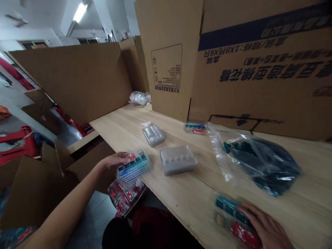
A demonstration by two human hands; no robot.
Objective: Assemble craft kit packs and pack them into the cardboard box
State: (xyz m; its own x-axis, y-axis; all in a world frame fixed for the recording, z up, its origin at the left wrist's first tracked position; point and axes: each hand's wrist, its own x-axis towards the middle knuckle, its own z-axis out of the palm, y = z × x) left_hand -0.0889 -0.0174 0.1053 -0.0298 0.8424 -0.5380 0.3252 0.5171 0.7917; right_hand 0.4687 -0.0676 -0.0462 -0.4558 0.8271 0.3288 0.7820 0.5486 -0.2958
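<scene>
- Fingers of the left hand [112, 160]: loosely together and slightly curled, tips at the side of a clear blister pack of teal and red pieces [133, 168]; pack at the bench edge, blurred, so firmness of grip impossible to tell.
- Fingers of the right hand [264, 226]: spread, resting over a second clear blister pack [230, 216] near the front of the bench; pinch or mere touch impossible to tell.
- Work in view: clear plastic packs of teal and red pieces, one under each hand, on a pale wooden bench [197, 197].
- Just below the left-hand pack: a clear tray of red pieces [124, 199], off the bench edge.
- Between the hands: a grey plastic tray [178, 159], with a smaller grey plastic tray [153, 134] just beyond.
- Farther right: a clear plastic bag of dark teal pieces [259, 166].
- Along the back: a small teal and red pack [195, 128], against a large cardboard carton [259, 86].
</scene>
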